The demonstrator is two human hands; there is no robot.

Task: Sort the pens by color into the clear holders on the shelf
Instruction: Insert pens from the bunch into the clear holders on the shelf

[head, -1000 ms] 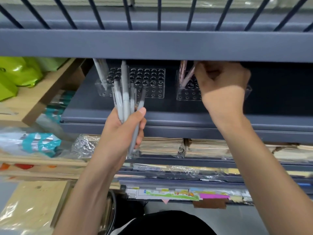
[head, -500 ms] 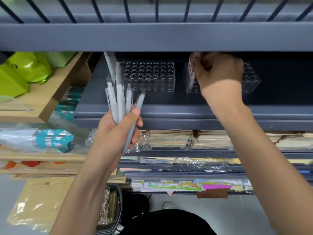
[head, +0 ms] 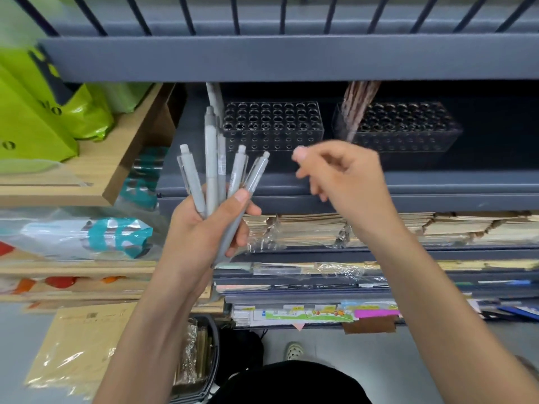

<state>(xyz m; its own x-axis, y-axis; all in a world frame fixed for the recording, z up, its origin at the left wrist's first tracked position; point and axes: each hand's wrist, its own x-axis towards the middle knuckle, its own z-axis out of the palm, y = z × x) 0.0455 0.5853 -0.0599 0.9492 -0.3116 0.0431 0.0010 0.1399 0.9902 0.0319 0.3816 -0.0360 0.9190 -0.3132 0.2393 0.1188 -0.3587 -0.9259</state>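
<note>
Several grey pens point(head: 210, 170) in the left hand point(head: 201, 234) overlap the left clear holder point(head: 273, 123).

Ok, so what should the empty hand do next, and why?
Probably the right hand should pinch one pen from the grey pens in the left hand. It is empty and hovers beside their tops. That pen likely goes to the left holder, which already holds grey; the right holder has pink pens.
</note>
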